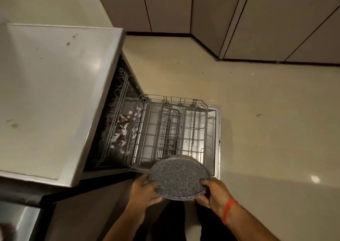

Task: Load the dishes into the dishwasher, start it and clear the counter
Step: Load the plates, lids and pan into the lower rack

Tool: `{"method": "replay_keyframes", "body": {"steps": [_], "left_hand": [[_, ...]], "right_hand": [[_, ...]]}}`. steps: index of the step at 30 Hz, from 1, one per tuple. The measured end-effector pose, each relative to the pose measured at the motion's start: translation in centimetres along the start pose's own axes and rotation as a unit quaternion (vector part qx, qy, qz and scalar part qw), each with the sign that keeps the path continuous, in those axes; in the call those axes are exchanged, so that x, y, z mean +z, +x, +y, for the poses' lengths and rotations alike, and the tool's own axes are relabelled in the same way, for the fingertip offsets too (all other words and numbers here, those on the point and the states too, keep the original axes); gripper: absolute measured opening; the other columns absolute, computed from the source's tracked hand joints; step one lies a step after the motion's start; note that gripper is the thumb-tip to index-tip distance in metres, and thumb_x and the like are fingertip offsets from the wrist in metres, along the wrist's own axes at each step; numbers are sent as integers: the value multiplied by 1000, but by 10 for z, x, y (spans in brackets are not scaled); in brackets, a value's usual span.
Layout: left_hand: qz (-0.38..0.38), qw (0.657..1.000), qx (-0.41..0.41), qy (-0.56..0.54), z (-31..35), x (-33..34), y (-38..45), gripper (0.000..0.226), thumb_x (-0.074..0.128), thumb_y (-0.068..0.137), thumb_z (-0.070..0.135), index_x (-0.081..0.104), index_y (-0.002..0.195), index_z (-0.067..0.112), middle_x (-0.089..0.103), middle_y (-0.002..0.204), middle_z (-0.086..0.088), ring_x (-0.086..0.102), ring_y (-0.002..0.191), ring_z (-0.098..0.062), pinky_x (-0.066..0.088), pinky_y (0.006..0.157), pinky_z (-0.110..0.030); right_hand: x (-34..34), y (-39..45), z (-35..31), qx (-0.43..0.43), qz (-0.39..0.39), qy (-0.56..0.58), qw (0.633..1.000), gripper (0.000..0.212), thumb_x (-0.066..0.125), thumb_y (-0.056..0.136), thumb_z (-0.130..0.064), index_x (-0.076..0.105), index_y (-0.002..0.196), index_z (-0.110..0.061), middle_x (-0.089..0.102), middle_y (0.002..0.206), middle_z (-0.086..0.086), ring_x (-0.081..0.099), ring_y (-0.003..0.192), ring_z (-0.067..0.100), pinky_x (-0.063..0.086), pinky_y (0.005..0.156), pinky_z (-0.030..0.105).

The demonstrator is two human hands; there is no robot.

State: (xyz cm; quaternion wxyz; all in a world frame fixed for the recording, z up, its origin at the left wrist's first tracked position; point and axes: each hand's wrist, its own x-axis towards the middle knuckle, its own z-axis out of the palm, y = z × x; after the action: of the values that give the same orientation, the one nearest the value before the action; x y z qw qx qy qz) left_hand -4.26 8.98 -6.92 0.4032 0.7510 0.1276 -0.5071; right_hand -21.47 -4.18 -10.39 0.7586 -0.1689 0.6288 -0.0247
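Both hands, left hand (pixel 145 189) and right hand (pixel 214 194), clamp the speckled plate (pixel 179 178) at nine and three o'clock, its face tilted, the pulled-out lower rack (pixel 171 128) just beyond at twelve.

Upper rack (pixel 117 115) contents blurred, unidentifiable

This is a home kitchen. An open dishwasher (pixel 147 130) sits under a pale countertop (pixel 55 93), its wire rack (pixel 171 128) pulled out over the dropped door. Beyond the dishwasher, flat-fronted cabinets (pixel 184 7) with dark plinths line the walls, and glossy cream floor tiles (pixel 257 112) spread out beside it.
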Motion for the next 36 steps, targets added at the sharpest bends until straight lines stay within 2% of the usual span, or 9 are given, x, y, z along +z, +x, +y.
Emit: {"method": "replay_keyframes", "body": {"steps": [3,8,10,12,15,20,25,32,36], "left_hand": [[-20,999,-20,34,3,13,43,27,57,102,6,56,120,26,71,101,2,72,82,-19,58,61,-27],[-17,995,-77,68,-3,37,126,46,61,102,12,48,146,14,74,90,-7,74,68,-18,55,51,-25],[-3,993,-77,83,-9,46,161,51,61,102,13,45,151,13,75,96,-12,73,63,-16,55,49,-26],[10,993,-76,95,-14,53,193,52,60,103,14,44,152,13,73,106,-15,71,57,-12,53,46,-24],[14,990,-75,117,-19,64,234,43,58,104,13,49,146,11,70,105,-13,67,50,-9,52,44,-21],[13,986,-83,141,-26,77,284,28,57,104,16,60,132,13,70,96,-2,66,59,-12,49,47,-21],[15,982,-105,157,-28,86,311,22,59,103,13,65,124,9,70,85,-3,63,47,-8,47,39,-17],[5,979,-82,184,-32,91,324,22,57,103,13,65,124,15,71,88,-3,65,47,-4,49,44,-16],[15,982,-42,181,-33,94,320,16,58,102,11,68,113,17,71,77,-4,61,42,-4,48,41,-17]], "right_hand": [[0,43,-4,-6,53,7,999,28,48,97,7,59,122,1,69,104,20,67,87,29,57,47,28],[-5,126,-2,-2,106,14,994,34,52,97,4,57,128,-6,68,119,19,65,111,37,63,63,38],[-8,159,1,6,112,9,994,34,54,97,2,57,129,-7,68,119,18,65,111,37,64,67,42],[-8,190,3,16,108,7,994,29,54,98,2,57,125,-7,67,118,18,67,106,36,63,60,38],[-10,227,3,30,93,-14,995,29,54,100,-1,56,128,-10,66,122,18,71,98,34,62,56,33],[-10,275,1,53,110,-42,992,35,56,100,-6,53,135,-10,63,127,18,71,96,34,59,52,29],[-9,295,-7,73,110,-52,990,26,53,101,-6,54,126,-7,66,115,17,71,85,30,58,48,27],[-16,305,-12,92,125,-54,986,27,49,101,-3,51,128,-6,57,125,18,65,95,34,58,46,29],[-19,302,-13,79,122,-52,988,30,50,101,-4,55,131,-5,60,127,18,65,106,39,60,49,31]]}}
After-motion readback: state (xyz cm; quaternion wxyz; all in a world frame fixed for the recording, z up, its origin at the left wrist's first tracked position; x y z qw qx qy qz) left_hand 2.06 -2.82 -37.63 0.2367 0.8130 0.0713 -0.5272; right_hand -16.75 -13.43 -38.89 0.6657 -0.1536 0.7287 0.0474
